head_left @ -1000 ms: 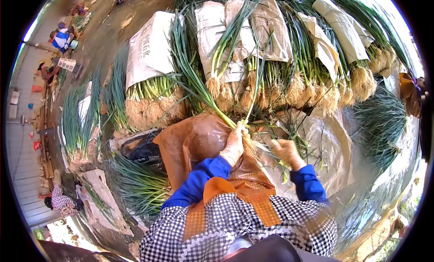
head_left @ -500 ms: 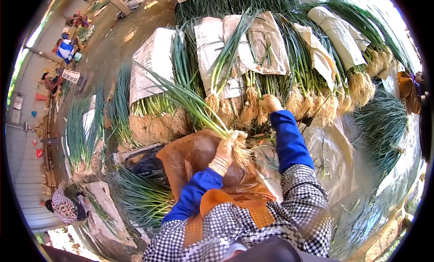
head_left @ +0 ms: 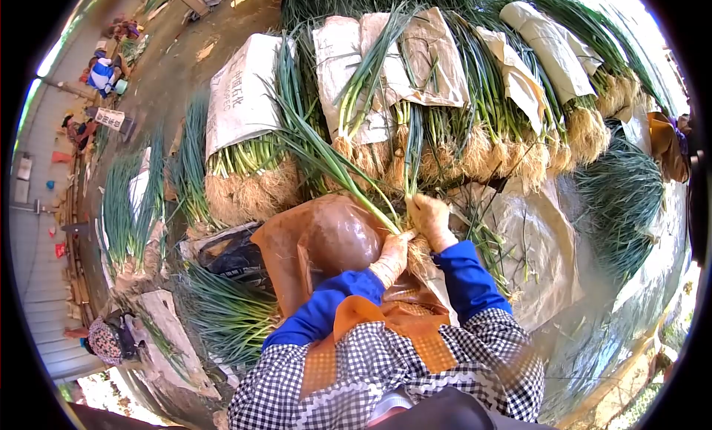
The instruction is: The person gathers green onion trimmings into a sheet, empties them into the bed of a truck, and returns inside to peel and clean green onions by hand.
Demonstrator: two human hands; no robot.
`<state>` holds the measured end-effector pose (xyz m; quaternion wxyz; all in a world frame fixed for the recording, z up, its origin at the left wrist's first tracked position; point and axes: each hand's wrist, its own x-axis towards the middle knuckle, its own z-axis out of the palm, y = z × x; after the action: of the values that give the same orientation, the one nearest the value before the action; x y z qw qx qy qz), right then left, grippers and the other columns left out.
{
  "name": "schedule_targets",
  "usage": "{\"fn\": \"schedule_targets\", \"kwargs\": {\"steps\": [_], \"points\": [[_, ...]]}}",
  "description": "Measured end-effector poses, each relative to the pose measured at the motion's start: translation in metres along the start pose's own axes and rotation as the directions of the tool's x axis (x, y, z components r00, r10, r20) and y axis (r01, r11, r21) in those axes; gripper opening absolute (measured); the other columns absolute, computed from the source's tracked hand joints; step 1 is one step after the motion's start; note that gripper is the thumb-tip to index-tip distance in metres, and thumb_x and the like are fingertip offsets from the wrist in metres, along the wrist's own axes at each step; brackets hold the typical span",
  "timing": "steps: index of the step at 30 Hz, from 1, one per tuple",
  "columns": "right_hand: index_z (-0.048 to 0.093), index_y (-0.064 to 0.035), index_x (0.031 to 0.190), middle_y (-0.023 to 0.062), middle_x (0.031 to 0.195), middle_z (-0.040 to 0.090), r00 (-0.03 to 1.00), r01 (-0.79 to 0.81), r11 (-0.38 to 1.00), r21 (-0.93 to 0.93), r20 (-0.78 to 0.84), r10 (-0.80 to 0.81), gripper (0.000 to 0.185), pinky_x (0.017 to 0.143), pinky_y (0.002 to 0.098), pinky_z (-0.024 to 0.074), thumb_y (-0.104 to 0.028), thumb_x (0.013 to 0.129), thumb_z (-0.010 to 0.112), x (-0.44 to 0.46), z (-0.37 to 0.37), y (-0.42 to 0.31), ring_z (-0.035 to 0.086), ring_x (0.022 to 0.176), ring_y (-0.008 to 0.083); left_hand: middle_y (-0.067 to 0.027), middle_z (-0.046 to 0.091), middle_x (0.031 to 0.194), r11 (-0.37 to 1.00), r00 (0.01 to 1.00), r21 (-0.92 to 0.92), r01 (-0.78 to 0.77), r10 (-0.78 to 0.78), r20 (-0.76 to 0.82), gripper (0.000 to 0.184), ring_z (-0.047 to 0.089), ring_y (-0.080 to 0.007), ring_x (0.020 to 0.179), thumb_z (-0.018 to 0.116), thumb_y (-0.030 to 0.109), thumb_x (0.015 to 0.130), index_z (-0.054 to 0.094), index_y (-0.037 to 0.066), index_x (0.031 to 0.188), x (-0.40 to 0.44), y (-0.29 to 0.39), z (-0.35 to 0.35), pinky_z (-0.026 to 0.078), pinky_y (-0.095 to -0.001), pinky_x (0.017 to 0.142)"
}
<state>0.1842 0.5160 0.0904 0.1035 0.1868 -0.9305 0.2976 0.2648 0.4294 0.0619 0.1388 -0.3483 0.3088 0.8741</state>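
Note:
My left hand [head_left: 391, 259] is closed round the root end of a small bunch of green onions [head_left: 343, 174], whose leaves slant up and to the left. Close beside it, my right hand [head_left: 430, 220] grips the lower stalk of another green onion [head_left: 413, 159], held nearly upright. Pale stringy roots hang below the two hands, over a brown waterproof apron [head_left: 319, 241] on my lap. Ahead lies a row of root-on green onions [head_left: 252, 179], partly covered by paper sacks [head_left: 247, 92]. Where the fingers wrap the stalks, the exact number held is hidden.
Loose green onions [head_left: 230, 311] lie at my left, and a larger heap [head_left: 623, 200] stands at the right. A plastic sheet [head_left: 538, 252] with scattered leaves covers the ground on my right. Other people [head_left: 111, 339] sit along the left side.
My right hand has drawn back from the row toward my lap and now holds a green onion. My left hand has shifted slightly right and down with its bunch, so both hands nearly meet.

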Motion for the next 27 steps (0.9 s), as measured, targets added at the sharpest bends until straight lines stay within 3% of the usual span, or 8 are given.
{"fn": "schedule_targets", "kwargs": {"steps": [6,9,12,14,15,18,21,27], "points": [[0.059,-0.0040,0.063,0.0085,0.057,0.058,0.865,-0.483,0.731,0.482,0.134,0.483,0.025,0.043,0.0275,0.0398,-0.021,0.082,0.058,-0.052,-0.096,0.030,0.053,0.046,0.0166,-0.0050,0.060,0.080,0.995,0.990,0.012,-0.104,0.104,-0.095,0.016,0.057,-0.0155,0.070,0.060,0.002,0.076,0.062,0.002,0.092,0.004,0.005,-0.004,0.049,-0.0258,0.063],[0.067,-0.0045,0.074,0.0117,0.066,0.063,0.524,-0.384,0.683,-0.621,0.463,0.715,0.032,0.052,0.0291,0.0467,-0.029,0.086,0.051,-0.062,-0.088,0.127,0.060,0.060,0.0223,-0.0032,0.060,0.078,0.997,0.997,0.029,-0.064,0.066,-0.049,0.016,0.057,-0.0138,0.066,0.060,0.004,0.077,0.062,0.002,0.092,0.002,0.006,-0.006,0.048,-0.0231,0.060],[0.057,-0.0155,0.112,0.0125,0.093,0.063,0.854,0.061,0.975,-0.216,0.517,0.061,0.037,0.068,0.0321,0.0488,-0.039,0.084,0.051,-0.042,-0.051,0.094,0.063,0.079,0.0243,-0.0032,0.060,0.079,0.998,0.998,0.051,-0.046,0.048,-0.039,0.017,0.057,-0.0134,0.068,0.059,0.003,0.077,0.062,0.002,0.093,-0.003,0.007,-0.003,0.048,-0.0231,0.061],[0.059,-0.0129,0.107,0.0084,0.085,0.063,0.832,-0.548,0.608,0.575,0.454,0.320,0.035,0.061,0.0306,0.0482,-0.034,0.080,0.060,-0.008,-0.016,0.050,0.062,0.070,0.0182,-0.0032,0.060,0.080,0.996,0.997,0.048,-0.072,0.073,-0.015,0.018,0.057,-0.0135,0.069,0.060,0.003,0.076,0.061,0.003,0.094,-0.012,0.006,0.003,0.048,-0.0233,0.063],[0.062,-0.0108,0.096,0.0100,0.073,0.060,0.655,-0.755,0.360,0.548,0.605,0.453,0.028,0.056,0.0325,0.0474,-0.033,0.079,0.061,0.011,-0.003,0.032,0.061,0.068,0.0179,-0.0032,0.060,0.081,0.993,0.995,0.049,-0.104,0.103,0.017,0.019,0.057,-0.0135,0.070,0.060,0.002,0.076,0.061,0.003,0.094,-0.012,0.009,0.008,0.048,-0.0235,0.064],[0.058,-0.0091,0.070,0.0110,0.060,0.057,0.940,-0.318,0.936,0.154,0.178,0.290,0.027,0.051,0.0371,0.0467,-0.034,0.081,0.057,0.027,0.028,0.024,0.060,0.059,0.0252,-0.0041,0.060,0.082,0.985,0.986,0.091,-0.148,0.154,-0.057,0.021,0.057,-0.0155,0.073,0.061,0.001,0.074,0.060,0.002,0.095,-0.004,0.006,0.003,0.047,-0.0261,0.068],[0.049,-0.0090,0.060,0.0106,0.054,0.052,0.998,-0.029,0.997,-0.074,0.056,0.033,0.032,0.043,0.0356,0.0413,-0.030,0.084,0.054,0.011,0.010,0.015,0.052,0.045,0.0258,-0.0049,0.061,0.084,0.992,0.986,0.072,-0.105,0.113,-0.120,0.020,0.057,-0.0166,0.075,0.061,0.003,0.075,0.060,0.001,0.095,-0.005,0.009,0.002,0.047,-0.0264,0.070],[0.053,-0.0072,0.062,-0.0062,0.053,0.044,0.653,-0.750,0.437,0.496,0.661,0.371,0.032,0.040,0.0263,0.0315,-0.028,0.086,0.054,-0.051,-0.111,0.015,0.039,0.044,0.0096,-0.0034,0.060,0.080,0.981,0.974,0.061,-0.185,0.191,-0.120,0.015,0.057,-0.0163,0.073,0.062,0.006,0.076,0.063,0.001,0.090,-0.008,0.013,0.007,0.047,-0.0265,0.067]]}}
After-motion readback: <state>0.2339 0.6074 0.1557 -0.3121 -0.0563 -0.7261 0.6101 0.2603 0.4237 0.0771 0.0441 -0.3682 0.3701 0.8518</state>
